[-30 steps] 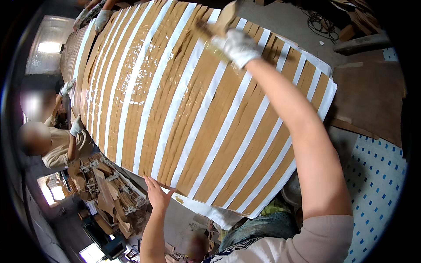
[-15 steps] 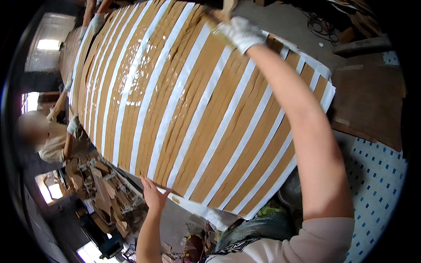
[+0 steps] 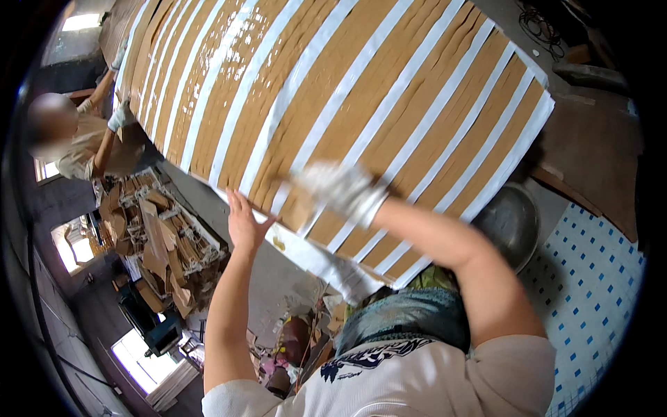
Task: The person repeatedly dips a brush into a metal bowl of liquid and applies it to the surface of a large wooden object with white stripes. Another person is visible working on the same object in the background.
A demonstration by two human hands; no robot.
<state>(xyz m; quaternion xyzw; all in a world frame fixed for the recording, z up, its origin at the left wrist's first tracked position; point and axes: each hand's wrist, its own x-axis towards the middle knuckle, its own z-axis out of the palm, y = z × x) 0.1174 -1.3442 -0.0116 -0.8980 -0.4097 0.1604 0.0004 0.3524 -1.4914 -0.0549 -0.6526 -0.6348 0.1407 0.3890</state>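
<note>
A large curved panel of brown sheet with long white strips lies in front of me, its far-left part wet and glossy. My right hand, in a white glove, is low over the near part and smeared by motion. It grips a brush, whose bristles are blurred against the surface. My bare left hand rests at the panel's near-left edge, fingers stretched out on the brown sheet and thumb apart. White sheeting hangs below that edge.
At the far left a co-worker's gloved hand is at the panel's edge. A pile of brown scraps stands left of me. To the right are a round metal basin, a brown board and a blue-dotted floor covering.
My right hand has swept with the brush from the panel's far side back toward me. My left hand stays at the edge. The view has shifted, showing more of my body.
</note>
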